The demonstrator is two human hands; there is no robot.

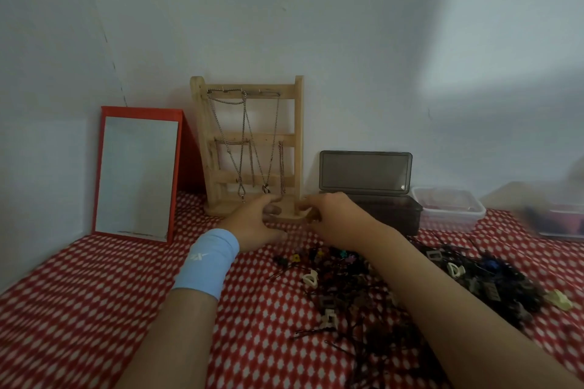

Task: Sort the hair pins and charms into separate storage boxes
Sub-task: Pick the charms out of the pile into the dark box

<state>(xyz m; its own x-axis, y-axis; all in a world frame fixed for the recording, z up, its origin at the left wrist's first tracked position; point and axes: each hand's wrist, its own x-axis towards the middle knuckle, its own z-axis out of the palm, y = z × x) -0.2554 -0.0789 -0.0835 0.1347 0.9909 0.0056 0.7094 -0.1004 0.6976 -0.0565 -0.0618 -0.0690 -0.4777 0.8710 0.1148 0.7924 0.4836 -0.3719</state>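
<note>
Head view: right hand (328, 218) hides whatever its fingers pinch.

readable text: none | only mark: blurred white logo on blue wristband (207, 262) | letters illegible

One camera on my head looks forward and down over the table (94, 309) (wall fills the upper frame).

Looks like someone's home, probably a bedroom corner: red-and-white patterned cloth (94, 294) over the table, a red-framed mirror (137, 175) against plain walls, and a wooden jewelry stand (252, 148) hung with chains.
</note>
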